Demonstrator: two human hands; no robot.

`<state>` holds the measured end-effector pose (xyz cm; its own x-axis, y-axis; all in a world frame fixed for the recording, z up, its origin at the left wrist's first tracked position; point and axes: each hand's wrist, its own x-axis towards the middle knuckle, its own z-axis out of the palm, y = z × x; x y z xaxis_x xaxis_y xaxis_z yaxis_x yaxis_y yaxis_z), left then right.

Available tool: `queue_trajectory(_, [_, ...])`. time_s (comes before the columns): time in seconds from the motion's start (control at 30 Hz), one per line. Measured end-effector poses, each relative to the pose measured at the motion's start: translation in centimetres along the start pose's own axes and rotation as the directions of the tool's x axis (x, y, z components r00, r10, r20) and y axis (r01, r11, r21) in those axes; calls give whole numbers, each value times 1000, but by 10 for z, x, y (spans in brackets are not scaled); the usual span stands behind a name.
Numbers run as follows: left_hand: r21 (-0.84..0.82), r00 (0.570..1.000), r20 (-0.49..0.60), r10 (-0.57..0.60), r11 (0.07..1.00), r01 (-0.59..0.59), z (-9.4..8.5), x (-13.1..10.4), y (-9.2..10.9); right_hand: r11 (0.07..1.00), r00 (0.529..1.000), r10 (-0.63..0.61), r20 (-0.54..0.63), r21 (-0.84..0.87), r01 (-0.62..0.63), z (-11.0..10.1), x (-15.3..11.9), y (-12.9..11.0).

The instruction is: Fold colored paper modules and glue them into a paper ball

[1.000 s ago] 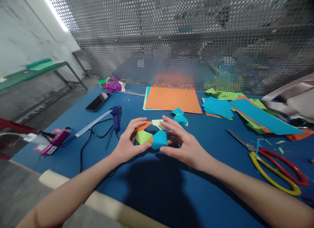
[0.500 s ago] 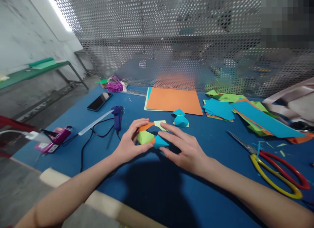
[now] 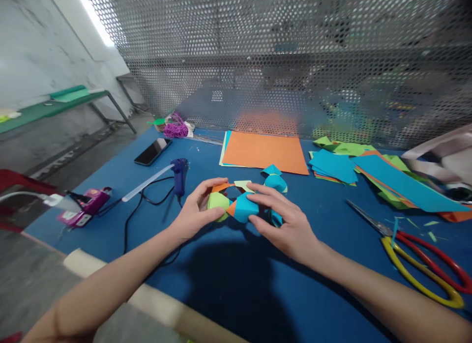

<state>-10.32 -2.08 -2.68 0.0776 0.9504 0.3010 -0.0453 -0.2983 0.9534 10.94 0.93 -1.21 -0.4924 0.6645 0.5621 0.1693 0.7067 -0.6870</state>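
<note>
Both hands hold a ring of folded paper [image 3: 246, 208] in orange, green, pale yellow and blue, low over the blue table. My left hand [image 3: 199, 205] grips its green and orange side, thumb at the front and fingers behind. At the other side, my right hand [image 3: 285, 217] pinches the blue part between thumb and fingers. Another bit of blue folded paper shows under the right fingers, partly hidden. Just beyond the right hand lie small blue folded paper pieces [image 3: 275, 180].
An orange paper sheet [image 3: 265, 151] tops a stack at the back. Blue paper squares [image 3: 334, 165] and strips lie right, near scissors [image 3: 387, 231]. At left are a glue gun [image 3: 179, 176] with its cord, a phone [image 3: 153, 151] and a purple power socket [image 3: 86, 208]. A perforated metal screen [image 3: 250, 63] stands behind.
The paper ring has been tilted so its blue and green outer faces show more toward me. My right hand has shifted slightly right with it, and the view has turned a little left.
</note>
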Motion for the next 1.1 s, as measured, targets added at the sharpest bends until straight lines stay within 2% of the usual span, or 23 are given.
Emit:
queue_trajectory(0.23, [46,999,13,32,998,-33,-4,1,-1,1000,1000,-15,-10,-8,15,-2,2,-1])
queue_trajectory(0.73, [72,997,56,55,996,-59,-6,0,3,985,990,-134,-50,-119,127,-1,1,-3])
queue_trajectory(1.1, [-18,1000,-1,7,1000,-8,0,-1,3,970,984,-174,-25,-176,167,4,-1,2])
